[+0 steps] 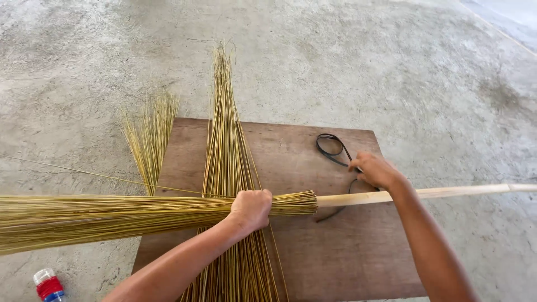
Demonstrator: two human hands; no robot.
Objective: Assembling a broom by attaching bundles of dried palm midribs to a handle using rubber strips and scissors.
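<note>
The left hand (251, 208) is closed in a fist around the broom bundle (140, 215). It squeezes the thin yellow sticks tight, close to the end where they are cut flat. The bundle lies on its side and runs out past the left edge of the picture. A pale wooden stick (425, 193) pokes out of the cut end and goes off to the right.

The right hand (373, 170) is just above that stick. Its fingers pinch a thin black strap (331, 151). The strap makes a loop on the board behind the hand, and another bit of it goes under the wooden stick toward the person.

Under the bundle lies a pile of loose sticks (226, 151). They point away from the person and cross under the bundle. A smaller bunch (150, 140) fans out to the left of them, partly on the floor.

All of this sits on a brown wooden board (347, 251). The board lies on a grey concrete floor (84, 84). A little bottle with a red label (48, 284) stands on the floor at the bottom left.
</note>
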